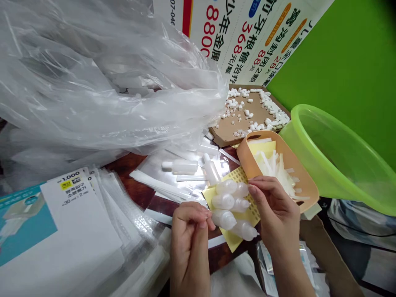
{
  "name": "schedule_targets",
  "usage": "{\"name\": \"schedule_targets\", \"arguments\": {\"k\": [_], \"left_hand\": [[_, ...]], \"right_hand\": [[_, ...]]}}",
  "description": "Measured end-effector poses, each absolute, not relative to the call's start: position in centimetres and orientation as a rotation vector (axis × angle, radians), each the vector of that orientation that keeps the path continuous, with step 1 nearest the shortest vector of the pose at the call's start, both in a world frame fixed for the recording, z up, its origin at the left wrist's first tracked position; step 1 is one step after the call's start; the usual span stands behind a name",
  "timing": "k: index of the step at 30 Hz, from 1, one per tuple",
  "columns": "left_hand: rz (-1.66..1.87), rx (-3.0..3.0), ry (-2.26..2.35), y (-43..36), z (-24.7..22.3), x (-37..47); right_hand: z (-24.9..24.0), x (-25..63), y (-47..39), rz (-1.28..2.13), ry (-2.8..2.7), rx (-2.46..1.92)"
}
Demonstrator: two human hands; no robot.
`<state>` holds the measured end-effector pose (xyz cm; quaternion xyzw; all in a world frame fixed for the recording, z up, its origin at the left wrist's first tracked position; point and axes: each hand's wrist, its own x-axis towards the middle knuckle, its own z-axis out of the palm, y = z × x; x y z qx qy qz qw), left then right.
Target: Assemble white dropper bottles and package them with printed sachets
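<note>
Several small translucent squeeze bottles (223,201) lie together in pairs on a yellow sticker sheet (232,242) with rows of round dots. To their left is my left hand (190,243), thumb and fingers pinched together right beside the lower bottle. Whatever is in that pinch is hidden. My right hand (274,210) is on the other side, with thumb and forefinger tips closed near the upper bottle. I cannot make out what it holds, if anything. Farther back, a capped bottle (185,167) lies on clear plastic, and another bottle (211,170) leans beside it.
A cardboard tray (230,134) holds white caps and small nozzles. An orange basket (311,194) contains thin translucent strips, beside a green basin (346,165). Large plastic bags (123,90) fill the back left. Printed packaging cards (80,231) in clear sleeves are stacked front left.
</note>
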<state>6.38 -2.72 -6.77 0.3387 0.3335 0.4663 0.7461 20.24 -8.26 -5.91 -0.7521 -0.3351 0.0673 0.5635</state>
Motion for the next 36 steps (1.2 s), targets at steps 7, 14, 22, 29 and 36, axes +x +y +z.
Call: {"name": "schedule_targets", "arguments": {"k": [7,14,22,29,36], "left_hand": [[1.096,0.646,0.761,-2.4,-6.6,6.8],[1.066,0.599,0.805,-2.3,-6.4,7.0],[1.036,0.641,0.794,-2.5,-6.5,7.1],[1.179,0.724,0.68,-2.8,-6.7,7.2],[1.18,0.578,0.706,-2.3,-5.8,6.7]], "right_hand": [[-6.9,19.9,-8.5,0.07,-0.814,-1.749],[-7.0,19.6,-7.8,0.219,-0.728,-1.644],[-7.0,20.5,-8.0,0.301,-0.84,-1.63],[-6.7,20.1,-7.4,0.263,-0.872,-1.634],[-7.6,19.9,-8.1,0.337,-0.828,-1.67]]}}
